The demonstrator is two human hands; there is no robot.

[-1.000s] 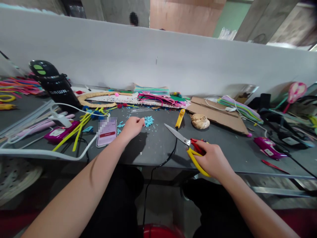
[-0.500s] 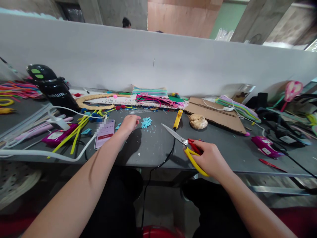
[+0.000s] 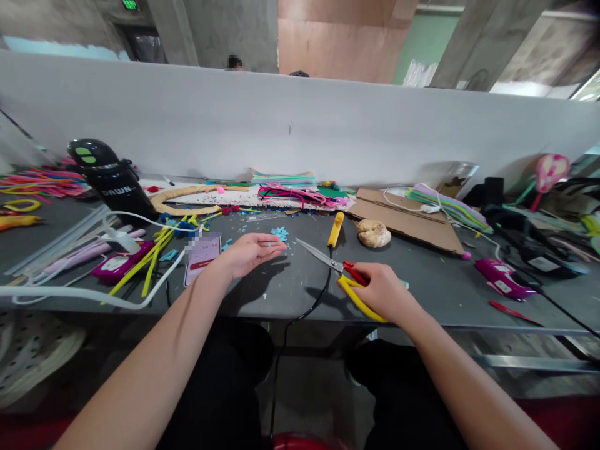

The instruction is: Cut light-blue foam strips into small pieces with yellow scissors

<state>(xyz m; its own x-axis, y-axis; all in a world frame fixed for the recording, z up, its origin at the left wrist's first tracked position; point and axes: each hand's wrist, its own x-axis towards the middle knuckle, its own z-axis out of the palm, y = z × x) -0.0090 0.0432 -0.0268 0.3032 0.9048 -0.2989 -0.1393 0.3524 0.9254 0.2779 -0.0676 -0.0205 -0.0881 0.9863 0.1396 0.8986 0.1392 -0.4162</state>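
My left hand (image 3: 250, 253) is turned palm up above the desk, its fingers stretched out. A tiny light-blue scrap (image 3: 269, 245) shows on those fingers. Just beyond the fingertips lies a small pile of light-blue pieces (image 3: 280, 234), partly hidden by the hand. My right hand (image 3: 382, 290) grips scissors (image 3: 323, 257) by their red and yellow handles. The long blades are nearly together and point left toward the pile. Right of the blades, a yellow-handled tool (image 3: 335, 230) on a black cord lies on the desk.
A phone (image 3: 202, 257), yellow strips (image 3: 157, 253) and a white cable crowd the left side near a black bottle (image 3: 115, 184). Behind are a cardboard sheet (image 3: 412, 225) and a tan lump (image 3: 374, 233). A purple device (image 3: 502, 278) sits right. A low partition (image 3: 210, 119) backs the desk.
My left hand has turned palm up and moved right and toward me, now covering part of the blue pile. The scissors have shifted slightly left in my right hand.
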